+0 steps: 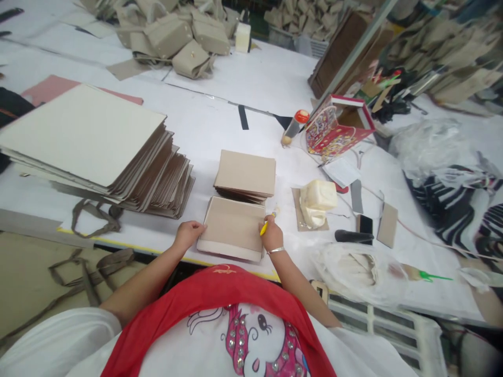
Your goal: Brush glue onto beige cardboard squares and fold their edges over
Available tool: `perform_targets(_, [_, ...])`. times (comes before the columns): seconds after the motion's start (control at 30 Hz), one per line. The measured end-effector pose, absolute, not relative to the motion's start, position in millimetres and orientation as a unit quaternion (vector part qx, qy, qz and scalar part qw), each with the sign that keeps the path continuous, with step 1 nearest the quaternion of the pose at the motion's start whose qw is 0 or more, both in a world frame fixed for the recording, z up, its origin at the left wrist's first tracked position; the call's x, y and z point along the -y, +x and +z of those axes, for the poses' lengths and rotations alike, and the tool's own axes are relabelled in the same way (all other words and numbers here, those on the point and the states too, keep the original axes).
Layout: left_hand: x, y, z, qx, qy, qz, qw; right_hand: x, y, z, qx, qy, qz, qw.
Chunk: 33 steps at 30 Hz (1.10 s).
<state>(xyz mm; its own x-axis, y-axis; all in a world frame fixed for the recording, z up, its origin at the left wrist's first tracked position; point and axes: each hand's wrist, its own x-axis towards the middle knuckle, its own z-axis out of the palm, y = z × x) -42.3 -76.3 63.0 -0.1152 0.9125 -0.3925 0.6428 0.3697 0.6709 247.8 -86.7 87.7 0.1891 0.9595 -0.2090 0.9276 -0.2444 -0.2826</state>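
My left hand (190,233) pinches the left edge of a flat tan panel (233,225), which lies on top of a low pile near the table's front edge. A paler strip runs along the panel's near side. At its right edge is my right hand (272,235), fingers closed around a slim yellow tool (264,229); its kind is unclear. The right fingertips also seem to touch the panel's edge. Just behind lies a stack of similar tan panels (247,172). To the right, a cream-coloured tub (317,200) stands on a piece of board.
Large stacked sheets (82,136) stand at the left, with a dark strap (96,220) by them. Rightward are a red patterned paper bag (340,128), a red-capped bottle (295,125), a black phone (364,229) and a clear plastic bag (359,272). Tan bags (168,36) are heaped behind.
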Motion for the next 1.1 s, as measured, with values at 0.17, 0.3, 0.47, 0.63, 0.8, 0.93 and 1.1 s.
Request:
perform_targets(0.17, [72, -44, 66, -0.722, 0.552, 0.160, 0.385, 86, 244, 88, 0.619, -0.770, 0.154, 0.035])
perform_targets(0.3, [67, -50, 68, -0.710, 0.575, 0.142, 0.381, 85, 242, 87, 0.626, -0.765, 0.148, 0.028])
perform_targets(0.47, [65, -52, 69, -0.701, 0.582, 0.135, 0.389, 86, 241, 88, 0.636, -0.759, 0.138, 0.027])
perform_targets(0.63, [63, -53, 66, -0.701, 0.580, 0.135, 0.393, 86, 240, 87, 0.634, -0.760, 0.137, 0.030])
perform_targets(0.8, [63, -54, 59, -0.698, 0.543, 0.171, 0.435, 87, 240, 87, 0.637, -0.757, 0.141, 0.030])
perform_targets(0.93, [64, -54, 55, -0.693, 0.534, 0.186, 0.448, 88, 240, 86, 0.645, -0.751, 0.135, 0.041])
perform_targets(1.1, [66, -53, 56, -0.690, 0.515, 0.207, 0.465, 86, 240, 86, 0.641, -0.755, 0.137, 0.018])
